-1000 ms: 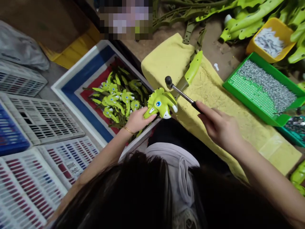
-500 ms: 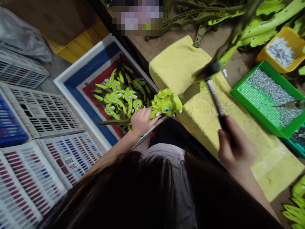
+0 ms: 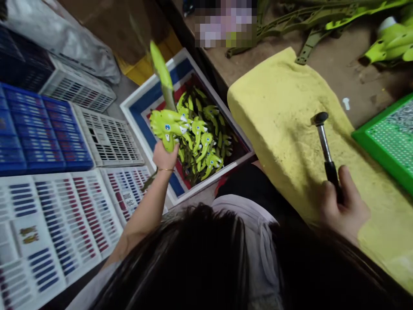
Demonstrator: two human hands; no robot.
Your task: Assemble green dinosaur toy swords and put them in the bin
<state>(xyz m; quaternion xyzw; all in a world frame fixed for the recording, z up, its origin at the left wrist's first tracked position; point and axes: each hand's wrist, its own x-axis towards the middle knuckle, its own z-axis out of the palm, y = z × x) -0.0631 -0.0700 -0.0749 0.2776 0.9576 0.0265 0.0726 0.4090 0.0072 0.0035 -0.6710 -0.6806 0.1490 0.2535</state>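
Observation:
My left hand [image 3: 164, 156] is closed round a lime-green dinosaur-head toy [image 3: 167, 124] with a long green handle pointing up, held over the left side of a white bin [image 3: 142, 97] full of several identical green toys [image 3: 206, 142]. My right hand [image 3: 342, 206] grips the black handle of a small hammer [image 3: 324, 146]. The hammer's head rests on a yellow foam pad [image 3: 284, 107] on the workbench.
Stacked white and blue slotted crates [image 3: 64, 172] cover the floor at left. A green tray of small screws [image 3: 390, 137] sits at the right edge. Loose green plastic parts [image 3: 387, 38] lie at the back of the brown bench. My dark hair fills the bottom of the view.
My left hand has carried the dinosaur toy from the pad's edge leftward over the bin. The hammer has come down onto the foam pad, and the view has swung left.

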